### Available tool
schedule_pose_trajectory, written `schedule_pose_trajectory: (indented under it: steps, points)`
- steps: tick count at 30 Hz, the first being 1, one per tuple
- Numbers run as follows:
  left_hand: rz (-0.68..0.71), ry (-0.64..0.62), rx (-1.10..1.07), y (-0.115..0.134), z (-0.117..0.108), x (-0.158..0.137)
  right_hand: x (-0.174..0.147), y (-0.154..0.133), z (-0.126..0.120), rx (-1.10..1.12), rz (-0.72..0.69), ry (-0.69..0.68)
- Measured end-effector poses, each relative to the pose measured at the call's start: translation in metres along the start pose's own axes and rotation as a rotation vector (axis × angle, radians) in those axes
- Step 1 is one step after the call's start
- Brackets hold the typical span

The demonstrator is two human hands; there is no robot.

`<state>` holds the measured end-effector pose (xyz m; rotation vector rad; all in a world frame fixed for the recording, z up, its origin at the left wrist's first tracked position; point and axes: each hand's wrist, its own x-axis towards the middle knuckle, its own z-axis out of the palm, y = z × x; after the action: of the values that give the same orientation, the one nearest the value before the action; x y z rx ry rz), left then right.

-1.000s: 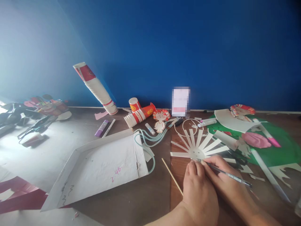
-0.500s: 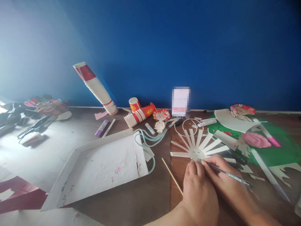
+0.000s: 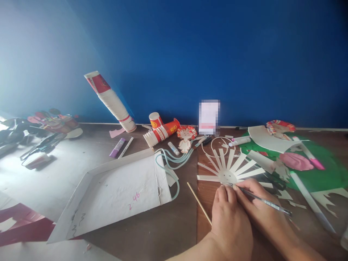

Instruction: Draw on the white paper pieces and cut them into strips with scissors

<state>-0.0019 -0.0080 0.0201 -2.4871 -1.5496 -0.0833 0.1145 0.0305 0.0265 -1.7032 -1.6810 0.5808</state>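
A flat white paper cutout (image 3: pixel 227 177), a small disc with long straight strips fanning out like rays, lies on the brown counter (image 3: pixel 206 194) to the right of the shallow white cardboard lid (image 3: pixel 116 188). Small dark face marks show on its disc; its lower part is hidden. A slim grey plastic pen (image 3: pixel 269 203) slants with its writing end on the lid side, at the disc, its rear end farther from the lid.

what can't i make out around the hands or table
All in the head view:
White paper cutout: lower part, hidden by left hand and right hand.
Pen: too small to tell whether its tip touches the cutout.
Pale panel: content lost to pixelation.
Red sheet: cut off by left edge.
Dark pile, far left: items blurred.
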Motion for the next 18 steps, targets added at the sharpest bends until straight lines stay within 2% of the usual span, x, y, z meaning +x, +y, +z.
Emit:
schedule_pose_trajectory:
  steps: [18]
  points:
    - [-0.019, 0.007, -0.01, 0.0008, 0.0008, -0.0005, -0.0011, 0.0048, 0.0019, -0.02, -0.017, 0.006]
